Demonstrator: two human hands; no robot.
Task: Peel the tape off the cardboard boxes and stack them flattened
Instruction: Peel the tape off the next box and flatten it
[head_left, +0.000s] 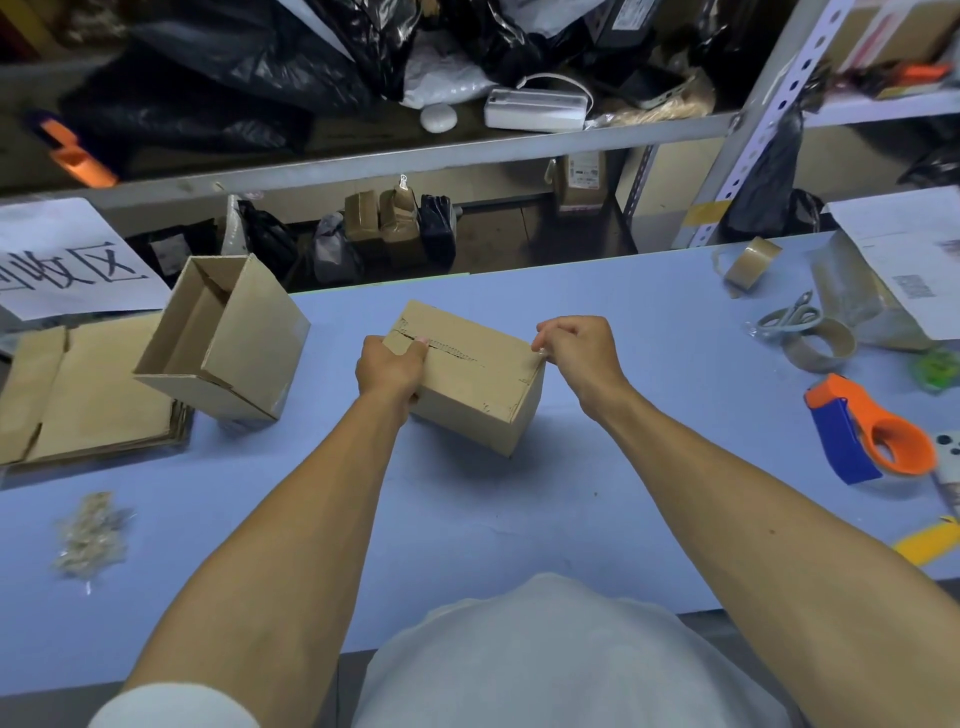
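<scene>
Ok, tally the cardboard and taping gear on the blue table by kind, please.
Closed box, held by both hands: 1
Open box: 1
Flattened stack: 1
Tape rolls: 2
Tape dispenser: 1
Scissors: 1
Total: 7

Brown cardboard boxes (467, 374) sit on a pale blue table (467, 509) near an orange-and-blue tape dispenser (867, 436).
</scene>
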